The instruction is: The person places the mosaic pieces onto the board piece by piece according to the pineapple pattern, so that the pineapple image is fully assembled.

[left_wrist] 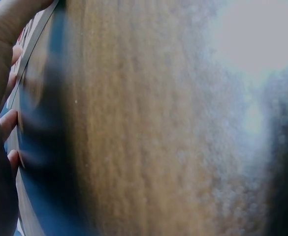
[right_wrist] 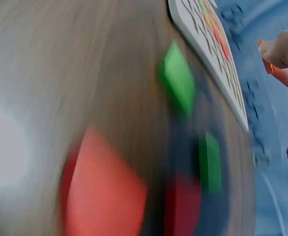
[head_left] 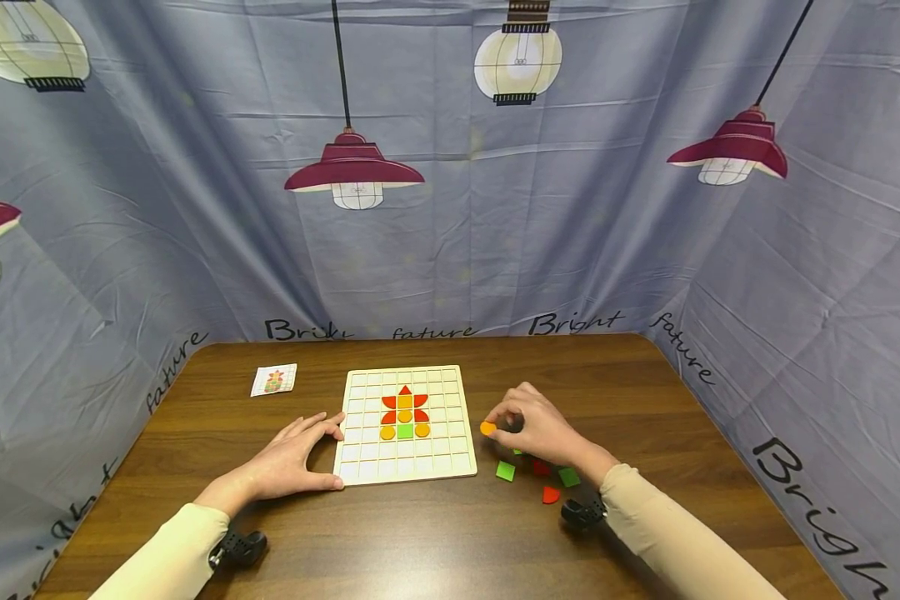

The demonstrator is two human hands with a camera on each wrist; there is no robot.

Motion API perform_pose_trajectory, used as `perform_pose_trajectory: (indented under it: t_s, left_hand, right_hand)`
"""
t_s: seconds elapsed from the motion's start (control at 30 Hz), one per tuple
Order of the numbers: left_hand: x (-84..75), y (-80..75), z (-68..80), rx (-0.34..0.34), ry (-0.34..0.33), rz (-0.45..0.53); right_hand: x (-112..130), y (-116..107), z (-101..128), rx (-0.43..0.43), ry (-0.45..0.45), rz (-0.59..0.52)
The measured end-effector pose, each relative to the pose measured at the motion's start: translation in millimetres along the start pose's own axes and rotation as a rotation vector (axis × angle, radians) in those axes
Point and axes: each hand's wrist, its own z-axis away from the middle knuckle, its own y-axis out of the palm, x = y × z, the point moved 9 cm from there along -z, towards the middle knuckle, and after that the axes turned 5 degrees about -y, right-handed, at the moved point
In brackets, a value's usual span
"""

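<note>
Right hand [head_left: 543, 429], forearm at 5 o'clock, fingers pinching orange disc [head_left: 487, 428]; left hand [head_left: 292, 458] spread, touching grid board [head_left: 461, 462].

On the board [head_left: 405, 425] sit 5 red pieces [head_left: 405, 391], 4 orange circles [head_left: 387, 432] and 1 green square [head_left: 405, 431].

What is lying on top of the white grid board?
On the grid board: red pieces, three orange circles and one green square. The left hand covers only its left edge; nothing seems hidden.
</note>
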Motion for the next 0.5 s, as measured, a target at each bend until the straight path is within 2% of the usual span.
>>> perform_pose_trajectory:
  t_s: [0.23, 0.5]
  left_hand:
    - [-0.6, 0.0, -0.1, 0.003, -0.004, 0.0]
    - [-0.9, 0.1, 0.2, -0.001, -0.01, -0.004]
  right_hand:
    - [45, 49, -47, 0.069, -0.126, 0.024]
    - [68, 88, -68, 0.123, -0.169, 0.096]
